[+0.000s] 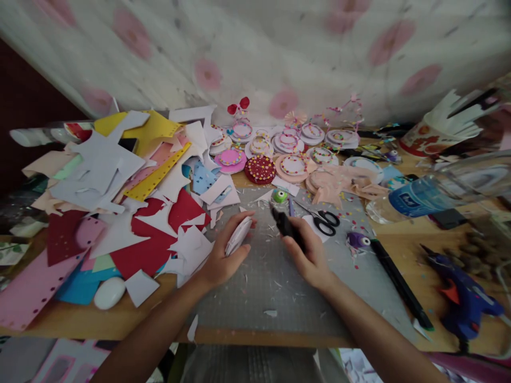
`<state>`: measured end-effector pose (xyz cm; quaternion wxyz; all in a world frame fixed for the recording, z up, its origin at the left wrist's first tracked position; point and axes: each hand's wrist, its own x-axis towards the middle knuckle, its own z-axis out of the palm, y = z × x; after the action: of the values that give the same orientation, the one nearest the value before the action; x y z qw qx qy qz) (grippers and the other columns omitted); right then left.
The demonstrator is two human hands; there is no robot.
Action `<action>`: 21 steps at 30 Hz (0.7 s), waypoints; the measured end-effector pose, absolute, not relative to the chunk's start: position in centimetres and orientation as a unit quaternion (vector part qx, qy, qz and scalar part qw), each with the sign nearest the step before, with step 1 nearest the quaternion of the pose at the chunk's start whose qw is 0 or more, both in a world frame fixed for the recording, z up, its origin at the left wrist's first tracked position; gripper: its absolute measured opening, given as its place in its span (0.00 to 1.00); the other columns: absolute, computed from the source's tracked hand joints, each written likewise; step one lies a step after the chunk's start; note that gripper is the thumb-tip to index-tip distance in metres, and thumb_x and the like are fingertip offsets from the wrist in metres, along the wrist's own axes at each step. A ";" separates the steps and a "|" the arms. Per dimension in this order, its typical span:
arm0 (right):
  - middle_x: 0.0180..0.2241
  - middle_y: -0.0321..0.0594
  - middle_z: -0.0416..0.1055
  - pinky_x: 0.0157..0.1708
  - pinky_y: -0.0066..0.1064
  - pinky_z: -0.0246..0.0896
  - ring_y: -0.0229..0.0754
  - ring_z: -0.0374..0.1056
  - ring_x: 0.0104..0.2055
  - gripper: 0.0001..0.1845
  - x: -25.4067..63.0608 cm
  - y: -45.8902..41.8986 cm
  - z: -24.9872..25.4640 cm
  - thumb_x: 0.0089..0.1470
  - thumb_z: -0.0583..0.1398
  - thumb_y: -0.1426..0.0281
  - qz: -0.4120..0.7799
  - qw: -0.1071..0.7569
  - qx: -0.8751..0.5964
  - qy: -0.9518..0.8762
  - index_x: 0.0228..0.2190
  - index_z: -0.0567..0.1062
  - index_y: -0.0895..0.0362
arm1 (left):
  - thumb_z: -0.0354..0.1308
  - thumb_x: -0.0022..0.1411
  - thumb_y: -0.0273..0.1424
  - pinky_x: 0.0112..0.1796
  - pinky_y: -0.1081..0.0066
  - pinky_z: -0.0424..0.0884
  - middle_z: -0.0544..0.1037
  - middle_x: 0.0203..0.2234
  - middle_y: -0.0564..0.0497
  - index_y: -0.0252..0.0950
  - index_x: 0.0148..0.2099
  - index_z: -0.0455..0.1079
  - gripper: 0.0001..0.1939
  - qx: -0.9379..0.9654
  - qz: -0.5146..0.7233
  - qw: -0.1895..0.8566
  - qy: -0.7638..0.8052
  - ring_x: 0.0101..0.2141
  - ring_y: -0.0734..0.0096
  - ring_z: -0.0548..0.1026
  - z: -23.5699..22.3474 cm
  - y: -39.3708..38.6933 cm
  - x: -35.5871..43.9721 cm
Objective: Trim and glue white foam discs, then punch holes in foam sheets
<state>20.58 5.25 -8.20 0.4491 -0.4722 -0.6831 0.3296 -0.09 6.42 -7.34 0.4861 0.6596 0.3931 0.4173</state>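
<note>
My left hand (227,250) is closed round the edge of a white layered disc (238,235), tilted on its side above the grey cutting mat (255,298). Opposite it, my right hand (307,250) grips a black hand tool (285,222) whose dark tip points away from me; blur hides its exact kind. Just beyond that tip sits a small green ball with an eye (280,196). Black-handled scissors (325,221) lie close to my right hand, over a scrap of white paper. White slivers are scattered on the mat between my hands.
Coloured foam and paper scraps (99,170) pile up on the left, beside a white oval object (109,292). Decorated discs (260,169) line the back. To the right are a water bottle (415,199), a purple ball with an eye (359,240), a black pen-like stick (401,282) and a blue glue gun (463,292).
</note>
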 end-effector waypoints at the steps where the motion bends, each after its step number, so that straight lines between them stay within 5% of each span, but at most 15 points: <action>1: 0.34 0.41 0.73 0.32 0.34 0.64 0.44 0.69 0.33 0.14 20.8 5.2 -8.3 0.60 0.54 0.63 0.286 0.429 -0.461 -0.722 0.46 0.67 0.53 | 0.52 0.60 0.22 0.49 0.60 0.72 0.72 0.52 0.46 0.44 0.60 0.61 0.27 0.658 0.430 0.470 0.401 0.52 0.59 0.72 -7.5 6.4 0.0; 6: 0.33 0.44 0.74 0.29 0.32 0.64 0.44 0.71 0.32 0.15 20.5 5.1 -8.2 0.58 0.56 0.64 0.155 0.348 -0.392 -0.837 0.45 0.68 0.56 | 0.53 0.63 0.25 0.46 0.63 0.73 0.72 0.50 0.44 0.41 0.58 0.63 0.21 0.664 0.454 0.434 0.406 0.50 0.60 0.73 -8.3 6.6 0.1; 21: 0.32 0.44 0.75 0.28 0.32 0.64 0.44 0.71 0.30 0.15 20.4 5.2 -8.0 0.59 0.56 0.62 0.144 0.333 -0.400 -0.842 0.45 0.70 0.56 | 0.47 0.68 0.31 0.51 0.58 0.69 0.71 0.51 0.41 0.39 0.59 0.61 0.18 0.709 0.442 0.373 0.404 0.51 0.59 0.70 -8.6 6.8 0.0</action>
<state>20.39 5.16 -8.05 0.3328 -0.4000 -0.8417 0.1444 0.05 6.82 -8.57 0.3729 0.7089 0.4038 0.4420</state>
